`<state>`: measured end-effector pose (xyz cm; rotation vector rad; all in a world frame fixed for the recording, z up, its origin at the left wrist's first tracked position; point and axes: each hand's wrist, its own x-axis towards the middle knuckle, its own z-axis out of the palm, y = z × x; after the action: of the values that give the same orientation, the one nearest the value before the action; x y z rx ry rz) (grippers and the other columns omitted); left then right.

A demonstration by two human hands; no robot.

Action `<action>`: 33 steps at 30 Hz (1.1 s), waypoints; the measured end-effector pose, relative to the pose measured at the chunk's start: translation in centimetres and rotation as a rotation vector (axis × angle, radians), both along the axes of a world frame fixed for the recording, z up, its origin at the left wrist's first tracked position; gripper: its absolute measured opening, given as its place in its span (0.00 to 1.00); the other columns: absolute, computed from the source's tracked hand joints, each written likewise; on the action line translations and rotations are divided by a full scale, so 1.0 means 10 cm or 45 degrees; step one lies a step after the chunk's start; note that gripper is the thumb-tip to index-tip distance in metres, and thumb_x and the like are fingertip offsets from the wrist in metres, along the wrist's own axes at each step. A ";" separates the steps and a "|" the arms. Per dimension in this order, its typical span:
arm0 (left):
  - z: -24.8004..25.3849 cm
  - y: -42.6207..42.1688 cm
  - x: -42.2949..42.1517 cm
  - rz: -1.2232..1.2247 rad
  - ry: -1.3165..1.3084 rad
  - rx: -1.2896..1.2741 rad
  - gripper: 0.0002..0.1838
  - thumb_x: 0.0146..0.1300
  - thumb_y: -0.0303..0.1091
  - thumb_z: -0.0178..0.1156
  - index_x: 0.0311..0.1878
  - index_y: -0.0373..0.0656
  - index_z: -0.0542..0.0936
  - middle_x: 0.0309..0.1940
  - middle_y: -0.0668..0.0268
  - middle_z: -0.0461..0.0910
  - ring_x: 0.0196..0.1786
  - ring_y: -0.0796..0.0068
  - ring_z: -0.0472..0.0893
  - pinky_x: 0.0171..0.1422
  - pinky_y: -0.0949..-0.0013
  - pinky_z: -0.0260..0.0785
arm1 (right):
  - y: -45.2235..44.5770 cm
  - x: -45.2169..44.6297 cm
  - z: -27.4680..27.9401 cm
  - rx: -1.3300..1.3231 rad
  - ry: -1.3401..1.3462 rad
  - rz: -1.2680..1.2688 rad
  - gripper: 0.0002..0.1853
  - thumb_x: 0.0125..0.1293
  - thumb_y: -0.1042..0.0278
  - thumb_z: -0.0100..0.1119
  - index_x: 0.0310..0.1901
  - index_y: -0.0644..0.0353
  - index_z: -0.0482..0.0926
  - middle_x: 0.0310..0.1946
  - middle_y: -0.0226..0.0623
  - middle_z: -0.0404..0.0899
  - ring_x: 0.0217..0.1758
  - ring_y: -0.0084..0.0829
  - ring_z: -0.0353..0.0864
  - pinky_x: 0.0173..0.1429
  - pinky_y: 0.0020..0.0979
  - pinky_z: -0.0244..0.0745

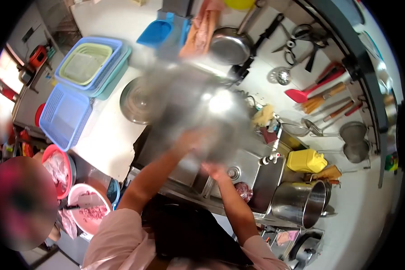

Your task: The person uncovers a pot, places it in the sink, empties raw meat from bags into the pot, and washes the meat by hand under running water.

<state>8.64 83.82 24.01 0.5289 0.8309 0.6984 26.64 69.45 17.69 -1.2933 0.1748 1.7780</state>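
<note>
A large shiny metal basin (211, 110), smeared by motion, is held tilted in front of me above the sink (249, 168). My left hand (193, 138) grips it on the near left side, its fingers blurred. Lower down, my right hand (215, 171) is closed at the basin's near edge. The basin's exact shape cannot be made out. Under my right forearm, a bag of dark red stuff (243, 192) lies in the sink near the drain (233, 173). A round metal lid or bowl (137, 101) sits on the white counter just left of the basin.
Blue plastic baskets (66, 116) stand on the counter at left. A yellow jug (307, 161) and steel pot (299, 203) are right of the faucet (270, 158). Utensils hang on the wall. At lower left, a person (22, 202) is beside a pink tub (90, 208) of chopped meat.
</note>
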 end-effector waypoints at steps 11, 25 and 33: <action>-0.42 -1.05 -1.61 0.431 0.736 0.602 0.25 0.79 0.45 0.56 0.66 0.33 0.76 0.56 0.59 0.84 0.62 0.71 0.80 0.71 0.66 0.67 | 1.06 -1.25 -2.10 0.230 0.643 0.084 0.09 0.76 0.59 0.54 0.41 0.54 0.77 0.29 0.32 0.80 0.32 0.33 0.79 0.40 0.37 0.78; -0.29 -2.22 -1.59 0.226 0.486 -0.023 0.25 0.79 0.42 0.56 0.69 0.33 0.73 0.59 0.57 0.82 0.64 0.70 0.78 0.71 0.66 0.66 | 2.17 -1.21 -3.64 -0.273 0.430 -0.419 0.10 0.75 0.73 0.48 0.36 0.59 0.80 0.25 0.30 0.80 0.25 0.28 0.80 0.32 0.29 0.83; -0.36 -1.84 -1.24 0.303 0.333 -0.185 0.24 0.75 0.43 0.61 0.66 0.37 0.77 0.48 0.64 0.82 0.49 0.74 0.79 0.55 0.70 0.72 | 1.14 -1.12 -2.04 -0.191 0.337 -0.044 0.10 0.73 0.65 0.54 0.40 0.60 0.82 0.31 0.36 0.84 0.31 0.32 0.84 0.38 0.34 0.84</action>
<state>-3.76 65.41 20.38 0.3979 1.1942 0.7891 15.42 80.81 -2.74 -1.1457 0.4839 1.9311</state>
